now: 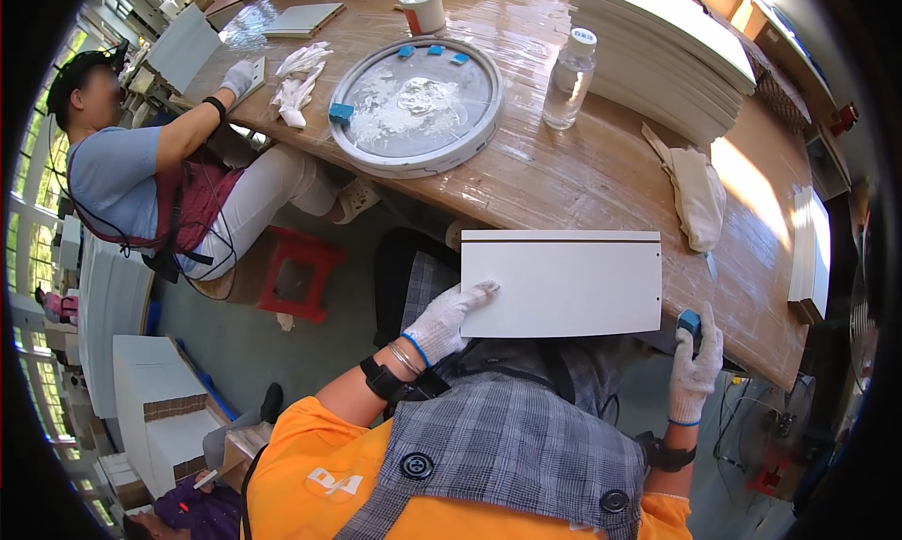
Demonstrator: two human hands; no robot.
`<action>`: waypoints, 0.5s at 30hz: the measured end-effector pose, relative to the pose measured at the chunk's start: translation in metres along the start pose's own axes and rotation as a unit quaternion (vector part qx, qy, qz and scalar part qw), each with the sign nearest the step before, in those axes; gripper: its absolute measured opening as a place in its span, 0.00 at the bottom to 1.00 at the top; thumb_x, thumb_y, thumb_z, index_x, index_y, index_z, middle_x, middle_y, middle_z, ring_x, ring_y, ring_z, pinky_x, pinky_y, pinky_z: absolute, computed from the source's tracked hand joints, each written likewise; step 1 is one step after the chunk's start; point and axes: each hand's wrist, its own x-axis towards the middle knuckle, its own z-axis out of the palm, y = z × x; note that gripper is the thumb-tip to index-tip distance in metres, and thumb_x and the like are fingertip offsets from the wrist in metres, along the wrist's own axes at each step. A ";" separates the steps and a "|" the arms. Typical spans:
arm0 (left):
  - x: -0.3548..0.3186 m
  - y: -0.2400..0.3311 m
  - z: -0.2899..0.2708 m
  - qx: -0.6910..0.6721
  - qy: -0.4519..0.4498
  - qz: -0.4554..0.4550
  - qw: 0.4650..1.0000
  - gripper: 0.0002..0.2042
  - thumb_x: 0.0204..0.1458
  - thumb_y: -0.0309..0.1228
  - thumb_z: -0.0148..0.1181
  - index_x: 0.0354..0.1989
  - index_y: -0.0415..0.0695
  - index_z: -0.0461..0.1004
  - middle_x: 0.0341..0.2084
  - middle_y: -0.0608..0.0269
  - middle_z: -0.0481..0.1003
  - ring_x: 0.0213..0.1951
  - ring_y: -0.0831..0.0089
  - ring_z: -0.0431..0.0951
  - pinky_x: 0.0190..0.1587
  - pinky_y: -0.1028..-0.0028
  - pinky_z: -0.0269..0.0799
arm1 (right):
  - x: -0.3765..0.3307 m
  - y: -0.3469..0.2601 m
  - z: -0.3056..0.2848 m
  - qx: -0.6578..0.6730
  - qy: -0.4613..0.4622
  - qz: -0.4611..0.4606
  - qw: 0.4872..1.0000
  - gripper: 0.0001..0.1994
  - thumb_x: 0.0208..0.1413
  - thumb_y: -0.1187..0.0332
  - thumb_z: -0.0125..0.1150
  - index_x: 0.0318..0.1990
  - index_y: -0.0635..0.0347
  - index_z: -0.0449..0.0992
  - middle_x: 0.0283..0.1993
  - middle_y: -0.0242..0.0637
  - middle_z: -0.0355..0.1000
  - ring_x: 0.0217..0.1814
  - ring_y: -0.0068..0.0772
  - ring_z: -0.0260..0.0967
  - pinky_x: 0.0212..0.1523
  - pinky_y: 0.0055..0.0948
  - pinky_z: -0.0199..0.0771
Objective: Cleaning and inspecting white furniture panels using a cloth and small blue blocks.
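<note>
Closest to me is the grey checked apron over an orange shirt [512, 455], and just past it my two gloved hands. My left hand [443, 322] lies flat with fingers spread on the near left corner of the flat white rectangular panel [561, 283], pinning it; nothing is clenched there. My right hand [693, 371] is wrapped around a small blue block [690, 322], held at the panel's near right corner. The panel rests on the near edge of the long wooden bench [583, 178], half over my lap. I judge this as the rubbing-down step, block about to meet the edge. The next stroke calls for steady downward pressure from my left so the panel does not slide. Further off sit a round grey tray of white paste [418, 103], a clear plastic bottle [570, 78] and a tall stack of white panels [662, 56].
</note>
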 end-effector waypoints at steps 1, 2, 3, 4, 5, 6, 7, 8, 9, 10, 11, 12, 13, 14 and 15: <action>0.000 -0.002 -0.003 -0.002 0.004 0.007 1.000 0.17 0.60 0.32 0.55 0.54 0.37 0.68 0.46 0.61 0.73 0.48 0.72 0.75 0.53 0.73 0.73 | 0.001 -0.001 0.002 0.004 -0.002 -0.006 1.000 0.26 0.49 0.79 0.56 0.60 0.62 0.68 0.43 0.47 0.70 0.44 0.45 0.69 0.50 0.37 0.69; -0.001 0.001 0.000 -0.004 0.004 0.000 1.000 0.17 0.60 0.32 0.55 0.54 0.37 0.67 0.47 0.61 0.73 0.48 0.72 0.75 0.53 0.72 0.73 | 0.003 -0.001 0.003 0.016 -0.002 0.008 1.000 0.26 0.50 0.78 0.56 0.60 0.62 0.68 0.43 0.47 0.70 0.45 0.44 0.69 0.50 0.37 0.68; -0.003 0.003 0.003 -0.006 0.005 -0.005 1.000 0.17 0.60 0.32 0.55 0.54 0.36 0.67 0.47 0.60 0.73 0.49 0.71 0.75 0.53 0.72 0.73 | 0.004 -0.002 0.005 0.029 -0.003 0.022 0.999 0.26 0.50 0.78 0.56 0.60 0.61 0.68 0.44 0.46 0.70 0.46 0.44 0.68 0.51 0.37 0.68; -0.006 0.004 0.007 -0.006 0.001 -0.009 1.000 0.16 0.60 0.32 0.55 0.53 0.37 0.68 0.46 0.61 0.74 0.49 0.72 0.75 0.54 0.72 0.73 | 0.004 -0.004 0.005 0.032 -0.006 0.034 0.999 0.25 0.51 0.77 0.56 0.60 0.61 0.68 0.45 0.45 0.69 0.47 0.41 0.68 0.52 0.35 0.67; -0.005 0.002 0.005 -0.006 0.000 0.003 1.000 0.16 0.60 0.32 0.55 0.53 0.37 0.68 0.46 0.61 0.74 0.49 0.72 0.75 0.54 0.72 0.73 | 0.004 -0.001 0.006 0.037 -0.001 0.024 0.999 0.25 0.51 0.77 0.56 0.60 0.61 0.68 0.45 0.45 0.69 0.47 0.41 0.68 0.52 0.35 0.67; -0.003 -0.001 0.001 -0.017 0.000 -0.003 1.000 0.16 0.59 0.31 0.56 0.53 0.38 0.69 0.46 0.62 0.74 0.49 0.73 0.75 0.53 0.73 0.73 | 0.004 0.006 0.011 0.070 0.006 0.025 0.997 0.25 0.51 0.78 0.56 0.60 0.62 0.68 0.44 0.44 0.70 0.47 0.40 0.68 0.52 0.34 0.68; -0.001 -0.002 -0.003 -0.028 0.000 -0.008 1.000 0.15 0.59 0.31 0.56 0.52 0.38 0.69 0.46 0.63 0.74 0.49 0.73 0.75 0.53 0.73 0.73 | 0.006 0.009 0.016 0.102 0.012 0.025 0.994 0.25 0.51 0.78 0.56 0.60 0.62 0.68 0.44 0.43 0.70 0.47 0.38 0.68 0.52 0.33 0.68; -0.006 0.001 0.004 -0.023 0.007 -0.015 1.000 0.14 0.59 0.31 0.56 0.52 0.39 0.70 0.46 0.63 0.74 0.48 0.74 0.76 0.53 0.73 0.74 | 0.008 0.002 0.014 0.105 -0.001 0.037 0.994 0.25 0.51 0.78 0.56 0.60 0.63 0.68 0.45 0.41 0.70 0.47 0.34 0.69 0.52 0.31 0.68; -0.007 0.003 0.006 -0.008 0.000 -0.018 1.000 0.15 0.59 0.32 0.57 0.52 0.40 0.70 0.45 0.63 0.74 0.48 0.74 0.76 0.53 0.73 0.74 | 0.013 0.000 0.016 0.110 0.003 0.028 0.994 0.25 0.51 0.78 0.56 0.60 0.63 0.68 0.45 0.41 0.70 0.47 0.34 0.69 0.52 0.31 0.68; -0.007 0.004 0.005 -0.005 -0.009 -0.013 1.000 0.15 0.59 0.33 0.57 0.52 0.39 0.70 0.45 0.63 0.74 0.48 0.74 0.76 0.52 0.73 0.74 | 0.019 -0.001 0.019 0.113 -0.009 0.008 0.993 0.25 0.51 0.78 0.56 0.60 0.63 0.68 0.46 0.42 0.70 0.48 0.34 0.69 0.52 0.31 0.69; -0.008 0.004 0.005 -0.002 -0.017 -0.010 1.000 0.16 0.59 0.33 0.57 0.52 0.39 0.70 0.45 0.63 0.74 0.47 0.74 0.76 0.52 0.73 0.74 | 0.023 -0.004 0.021 0.116 -0.022 -0.010 0.993 0.25 0.51 0.78 0.57 0.59 0.63 0.68 0.46 0.42 0.70 0.48 0.33 0.69 0.51 0.30 0.69; -0.008 0.004 0.005 -0.001 -0.020 -0.002 1.000 0.16 0.59 0.33 0.57 0.52 0.39 0.70 0.45 0.63 0.74 0.47 0.74 0.76 0.52 0.73 0.74 | 0.030 -0.010 0.023 0.120 -0.020 -0.025 0.992 0.26 0.49 0.79 0.57 0.60 0.62 0.68 0.47 0.42 0.70 0.48 0.33 0.69 0.51 0.29 0.69; -0.008 0.004 0.005 -0.001 -0.022 -0.009 1.000 0.17 0.59 0.34 0.57 0.52 0.39 0.69 0.46 0.63 0.74 0.48 0.74 0.76 0.52 0.73 0.74 | 0.037 -0.017 0.027 0.123 -0.016 -0.032 0.992 0.26 0.49 0.79 0.57 0.60 0.62 0.68 0.47 0.42 0.70 0.48 0.33 0.69 0.51 0.29 0.69; -0.008 0.003 0.005 -0.001 -0.025 -0.019 1.000 0.17 0.59 0.35 0.57 0.53 0.39 0.69 0.46 0.63 0.74 0.48 0.73 0.76 0.52 0.73 0.74 | 0.045 -0.025 0.032 0.156 -0.021 -0.046 0.987 0.27 0.48 0.80 0.58 0.60 0.62 0.67 0.47 0.41 0.70 0.47 0.32 0.69 0.50 0.29 0.70; -0.006 0.003 0.004 -0.001 -0.028 -0.014 1.000 0.17 0.59 0.35 0.57 0.53 0.39 0.69 0.46 0.63 0.74 0.48 0.73 0.76 0.52 0.73 0.74 | 0.053 -0.034 0.038 0.188 -0.026 -0.059 0.980 0.28 0.47 0.81 0.58 0.60 0.62 0.67 0.47 0.40 0.70 0.47 0.32 0.70 0.49 0.28 0.71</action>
